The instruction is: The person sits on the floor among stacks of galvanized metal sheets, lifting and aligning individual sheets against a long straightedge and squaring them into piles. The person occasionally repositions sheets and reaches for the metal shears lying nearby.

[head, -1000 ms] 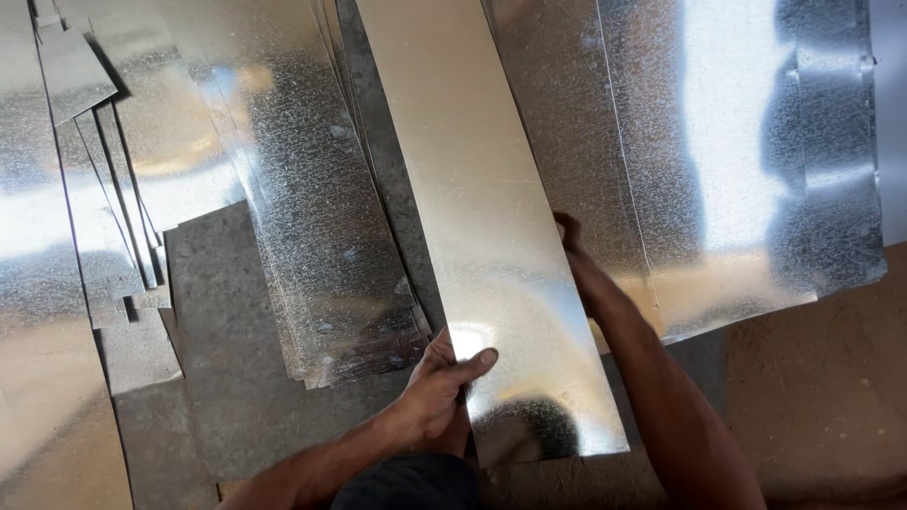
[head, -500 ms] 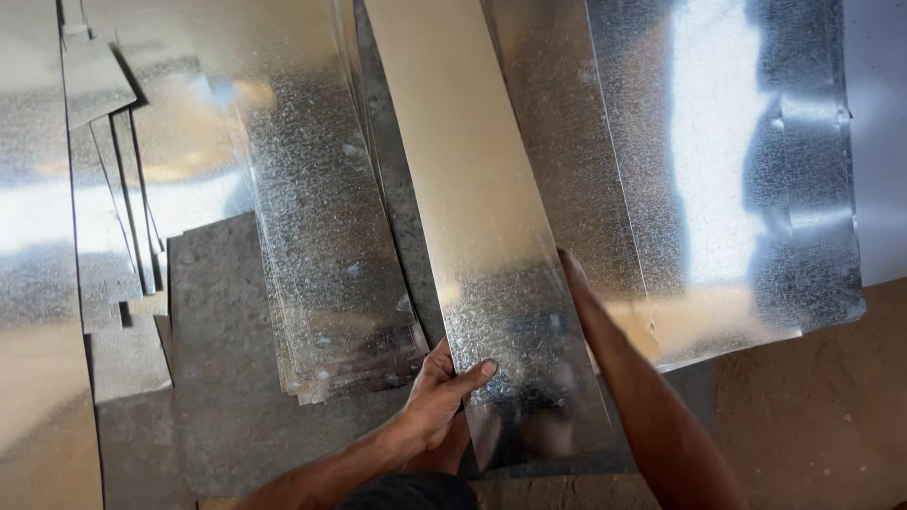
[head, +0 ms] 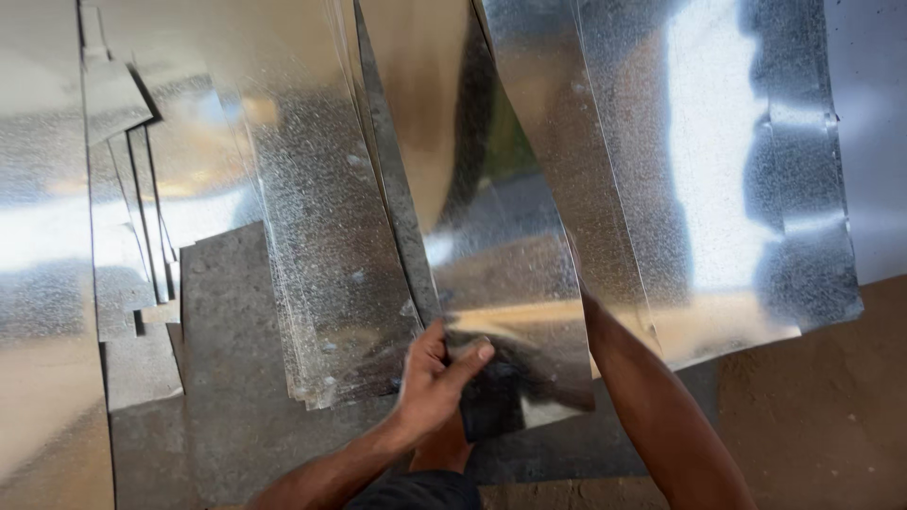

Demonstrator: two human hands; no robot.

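metal sheet (head: 491, 274) — left hand (head: 436, 378) grip

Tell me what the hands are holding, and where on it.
The left hand pinches the long metal sheet at its near-left corner; right hand is hidden behind its right edge.

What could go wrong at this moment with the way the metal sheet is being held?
1. The left hand grips the near edge of the long shiny metal sheet bare, thumb on top; a slip along that thin edge might cut it.
2. The right hand is hidden behind the sheet, only the right forearm shows, so its hold cannot be checked.
3. The sheet bows and could scrape the stacked sheets beside it.
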